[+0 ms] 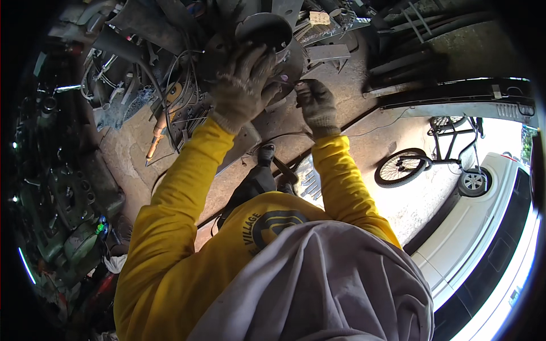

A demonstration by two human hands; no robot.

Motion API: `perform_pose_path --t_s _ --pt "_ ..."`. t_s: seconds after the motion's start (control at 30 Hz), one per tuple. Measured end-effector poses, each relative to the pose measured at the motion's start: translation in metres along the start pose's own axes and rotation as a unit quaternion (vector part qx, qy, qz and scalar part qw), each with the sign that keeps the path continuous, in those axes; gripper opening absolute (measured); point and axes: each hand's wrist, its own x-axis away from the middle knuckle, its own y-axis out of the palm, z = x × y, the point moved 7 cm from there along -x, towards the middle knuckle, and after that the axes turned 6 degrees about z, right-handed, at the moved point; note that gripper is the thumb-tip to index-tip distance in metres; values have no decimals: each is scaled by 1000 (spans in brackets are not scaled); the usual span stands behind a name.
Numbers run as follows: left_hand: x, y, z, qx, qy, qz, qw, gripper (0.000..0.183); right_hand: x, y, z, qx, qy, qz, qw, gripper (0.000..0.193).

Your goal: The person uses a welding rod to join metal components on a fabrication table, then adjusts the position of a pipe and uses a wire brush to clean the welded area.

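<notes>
My left hand (pixel 243 85), in a worn grey-brown work glove, has its fingers stretched out against the near side of a dark round metal cylinder (pixel 261 24). Whether it presses on the metal or only hovers over it is hard to tell. To the right, my right hand (pixel 317 106) wears the same kind of glove. Its fingers are curled in a pinch near the cylinder's right side, and what they hold is too small to name. Beneath the cylinder lies dark, flat metal, partly covered by my left hand.
An orange-handled power tool (pixel 159 128) lies on the floor at left, among cables and metal scraps. Greasy machine parts (pixel 57 210) crowd the far left. Steel offcuts (pixel 330 53) lie beyond my right hand. A bicycle (pixel 438 150) and a white vehicle (pixel 483 227) are at right.
</notes>
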Motion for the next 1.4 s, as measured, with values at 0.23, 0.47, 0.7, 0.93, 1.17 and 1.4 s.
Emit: perform_pose_path --t_s 0.23,0.47,0.7,0.93,1.17,1.4 --pt "85 -64 6 174 -161 26 971 48 -9 4 -26 -52 52 -67 995 18" --pt "146 -84 33 201 -120 -86 968 37 -34 -20 -44 179 -195 -3 964 25" --pt "260 -169 47 177 -183 -112 961 40 48 -30 -108 -60 -97 -64 991 21" --pt "234 -274 32 26 -147 31 988 50 181 4 -92 -3 -122 -204 971 16" --pt "335 -282 -18 -8 -79 -117 990 46 296 142 -103 139 -188 -298 925 30" --pt "459 -380 -144 147 -325 -124 926 20 366 361 -123 -99 320 -334 881 41"
